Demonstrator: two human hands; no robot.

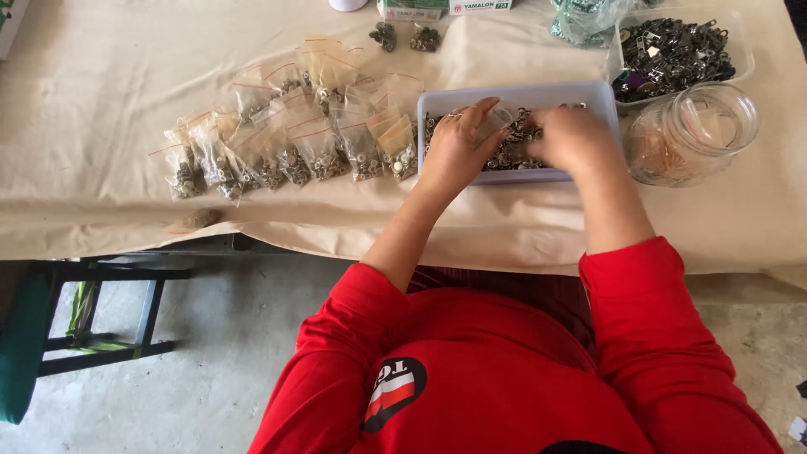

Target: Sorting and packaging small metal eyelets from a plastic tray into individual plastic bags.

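Note:
A shallow pale blue tray (598,94) filled with small metal snap parts sits on a cloth-covered table. My left hand (458,143) rests over the tray's left half and holds a small clear plastic bag (498,116) between thumb and fingers. Over the middle of the tray, my right hand (570,139) is curled with its fingers down among the metal parts at the bag's mouth. What the right fingers hold is hidden.
Several small filled plastic bags (290,143) lie in rows left of the tray. An empty glass jar (691,134) lies on its side at the right. A clear container of dark metal sliders (672,52) stands behind it. A dark stool (101,315) is at lower left.

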